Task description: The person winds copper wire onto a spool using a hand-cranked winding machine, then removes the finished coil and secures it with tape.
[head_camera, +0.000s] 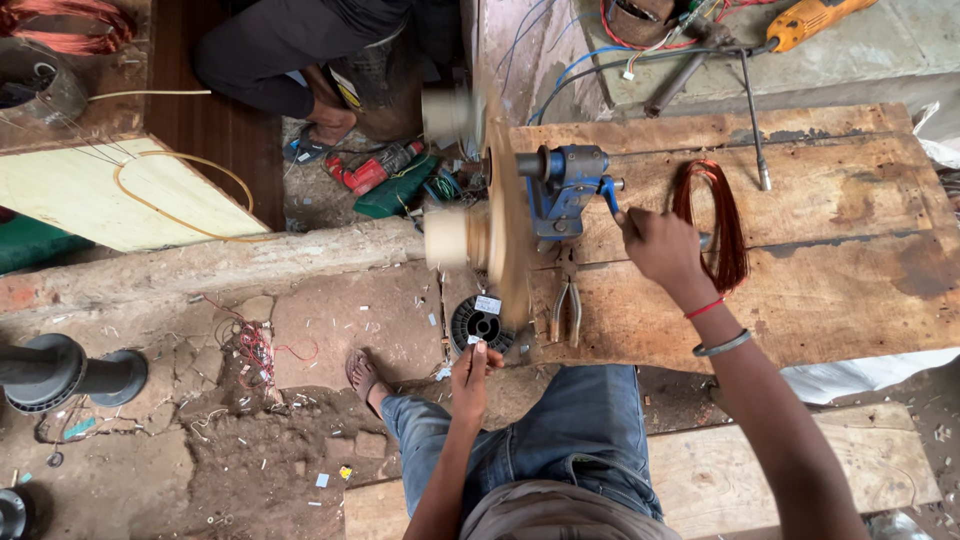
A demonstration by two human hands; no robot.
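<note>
A blue hand-cranked winding machine (pixel 560 190) is fixed at the left end of a wooden bench (pixel 820 290). Its wooden former (pixel 480 210) is blurred with spinning. My right hand (pixel 655 245) is closed on the crank handle of the winder. My left hand (pixel 475 375) is pinched on a thin wire above a black wire spool (pixel 478 325) standing on the ground. A coil of copper wire (pixel 722 225) lies on the bench just right of my right hand. Pliers (pixel 567 300) rest on the bench below the winder.
Another person's legs (pixel 300 60) are at the top. Near them lie a red drill (pixel 375 168) and a green tool. An orange power tool (pixel 815 20) and metal rods lie beyond the bench. A black pipe fitting (pixel 70 372) sits at the left. A plank (pixel 800 470) is under me.
</note>
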